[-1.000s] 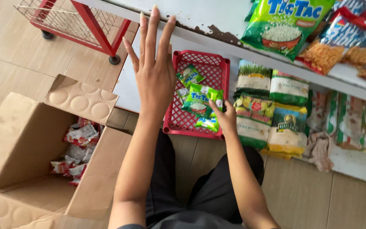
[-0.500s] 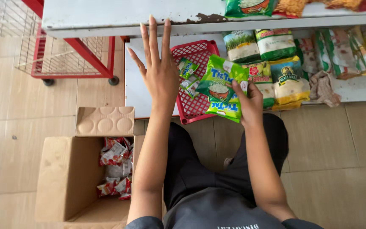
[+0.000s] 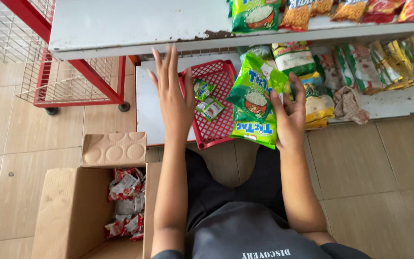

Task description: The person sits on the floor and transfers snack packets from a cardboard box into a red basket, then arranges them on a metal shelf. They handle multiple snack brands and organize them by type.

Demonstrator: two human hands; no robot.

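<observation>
My right hand (image 3: 289,115) grips green snack packets (image 3: 256,100), held up in front of the low white shelf (image 3: 144,103). My left hand (image 3: 173,93) is raised flat with fingers spread, empty, hovering over the left edge of a red plastic basket (image 3: 216,129). Two small green packets (image 3: 207,100) lie inside that basket. My dark trousers and grey shirt fill the bottom of the view.
An open cardboard box (image 3: 73,211) with several red and white packets (image 3: 125,201) stands on the tiled floor at my left. A red wire trolley (image 3: 68,72) is at the upper left. The shelves (image 3: 135,29) hold several snack bags (image 3: 360,67) to the right.
The view has swung so the box sits lower left. My right hand lifted the green packets out of the basket and nearer to me. My left hand stayed raised and spread.
</observation>
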